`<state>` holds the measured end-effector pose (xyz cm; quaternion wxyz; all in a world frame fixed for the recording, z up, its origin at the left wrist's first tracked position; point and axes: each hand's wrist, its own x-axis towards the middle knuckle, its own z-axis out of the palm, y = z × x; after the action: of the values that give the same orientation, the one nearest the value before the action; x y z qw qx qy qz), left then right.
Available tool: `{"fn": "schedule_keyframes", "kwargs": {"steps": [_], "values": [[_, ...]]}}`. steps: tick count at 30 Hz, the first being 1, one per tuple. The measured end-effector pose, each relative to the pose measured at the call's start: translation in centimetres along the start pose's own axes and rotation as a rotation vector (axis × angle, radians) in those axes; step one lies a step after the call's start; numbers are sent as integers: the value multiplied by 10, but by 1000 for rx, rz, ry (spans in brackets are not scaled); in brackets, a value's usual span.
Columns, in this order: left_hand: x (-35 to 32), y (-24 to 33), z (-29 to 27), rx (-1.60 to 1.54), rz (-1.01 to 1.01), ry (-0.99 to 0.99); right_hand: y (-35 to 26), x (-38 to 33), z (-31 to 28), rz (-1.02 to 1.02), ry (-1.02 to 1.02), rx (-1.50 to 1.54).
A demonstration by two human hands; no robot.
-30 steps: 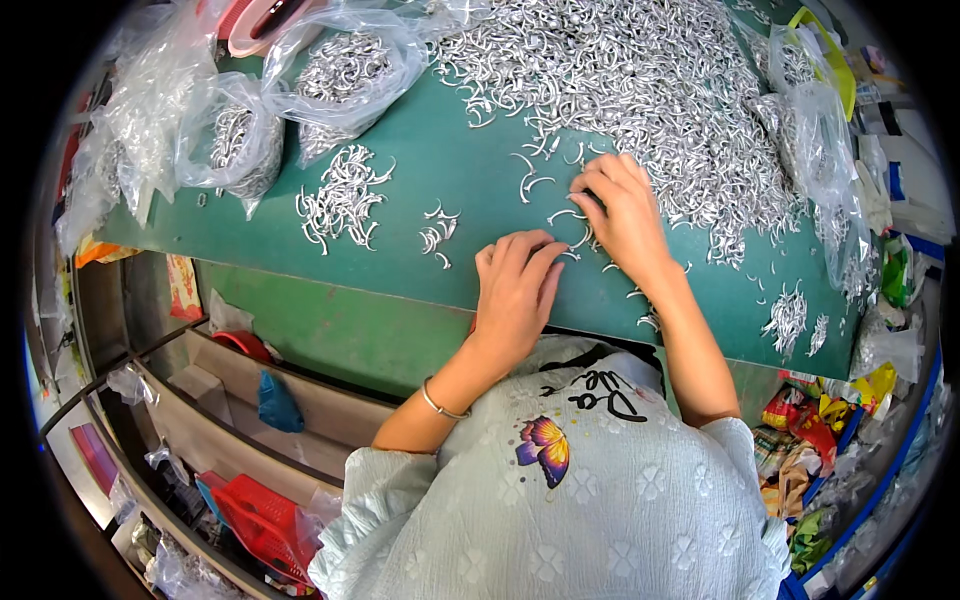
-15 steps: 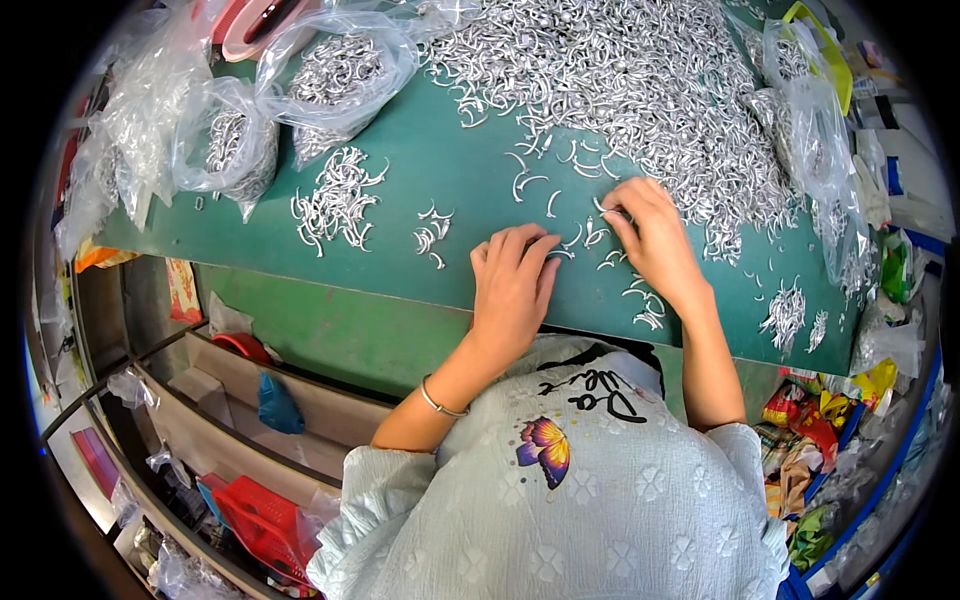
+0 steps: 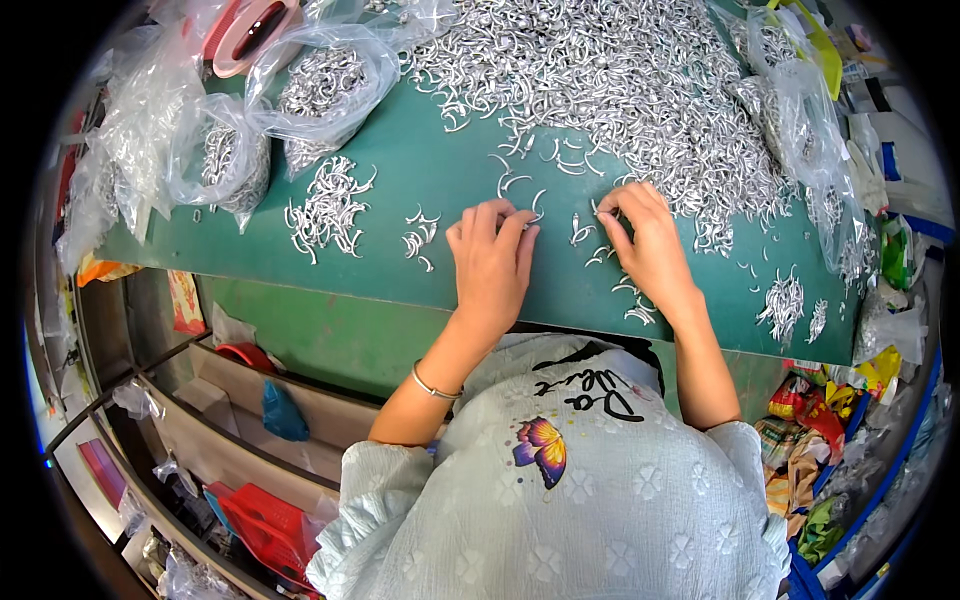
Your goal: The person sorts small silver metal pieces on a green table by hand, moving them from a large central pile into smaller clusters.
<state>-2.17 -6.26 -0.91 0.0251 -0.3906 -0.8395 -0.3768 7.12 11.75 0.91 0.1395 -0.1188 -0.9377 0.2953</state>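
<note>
My left hand (image 3: 490,258) hovers low over the green table, fingers bent and closed at the tips on a small curved silver piece, mostly hidden. Just beyond those fingertips another curved silver piece (image 3: 539,204) lies loose. To the right, the thumb and forefinger of my right hand (image 3: 648,245) pinch a thin curved silver piece (image 3: 595,207). Between the hands rests a small group of silver pieces (image 3: 581,230), with several more beside my right wrist. A little cluster (image 3: 420,238) lies left of my left hand.
A large heap of silver pieces (image 3: 600,80) covers the far table (image 3: 400,150). Left are a smaller pile (image 3: 332,208), open plastic bags (image 3: 322,85) of pieces and a pink tray (image 3: 250,40). Small piles (image 3: 782,305) and another bag (image 3: 808,130) stand right.
My left hand has drawn back to the left, away from my right hand. A curved piece near its fingertips no longer lies there. The view has shifted slightly.
</note>
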Motion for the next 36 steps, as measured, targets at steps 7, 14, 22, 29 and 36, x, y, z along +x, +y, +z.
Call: {"fn": "schedule_keyframes", "kwargs": {"steps": [7, 14, 22, 29, 36], "values": [[-11, 14, -2, -98, -5, -46, -18, -1, -2, -41, 13, 154], [-30, -1, -7, -150, 1, -176, -38, -8, 16, -174, -210, 118], [-27, 16, -9, -180, -24, -164, -13, 9, 11, -8, -48, -40], [-34, 5, -5, -202, 40, -172, -18, 3, 1, 54, -2, 232], [-41, 9, -10, -308, -48, -196, -26, -10, 1, -86, -29, 124]]}}
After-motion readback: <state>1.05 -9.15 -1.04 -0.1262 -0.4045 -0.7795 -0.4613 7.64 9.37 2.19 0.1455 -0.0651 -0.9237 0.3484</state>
